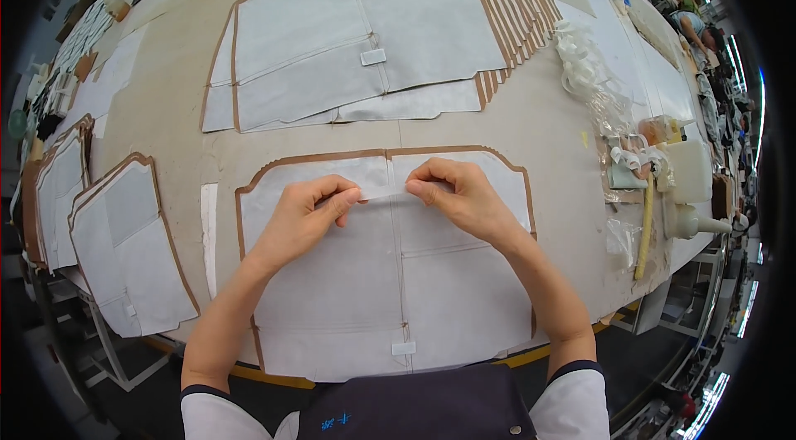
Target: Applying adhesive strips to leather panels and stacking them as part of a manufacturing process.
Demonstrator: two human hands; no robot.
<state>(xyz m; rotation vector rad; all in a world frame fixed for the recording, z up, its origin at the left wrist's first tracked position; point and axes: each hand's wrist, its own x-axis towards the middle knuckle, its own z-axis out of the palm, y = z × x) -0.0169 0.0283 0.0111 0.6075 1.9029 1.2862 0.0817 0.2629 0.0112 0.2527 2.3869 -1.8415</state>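
Observation:
A sewn panel (323,291), white-grey with brown edges, lies flat on the table right in front of me. A seam runs down its middle, and a small white tag (404,349) sits near its lower end. Above the panel's upper part, my left hand (308,214) pinches one end of a short, thin whitish strip (383,196). The other end is pinched by my right hand (466,201). Stretched between my fingertips, the strip crosses the seam. Its material is too faint to make out.
Beyond lies a fanned stack of similar panels (423,17). Smaller panels (137,249) rest at the left edge. To the right are a bundle of white strips (580,63), a white plastic bottle (688,170), a squeeze bottle (692,223) and a yellow stick (644,228). People work farther off.

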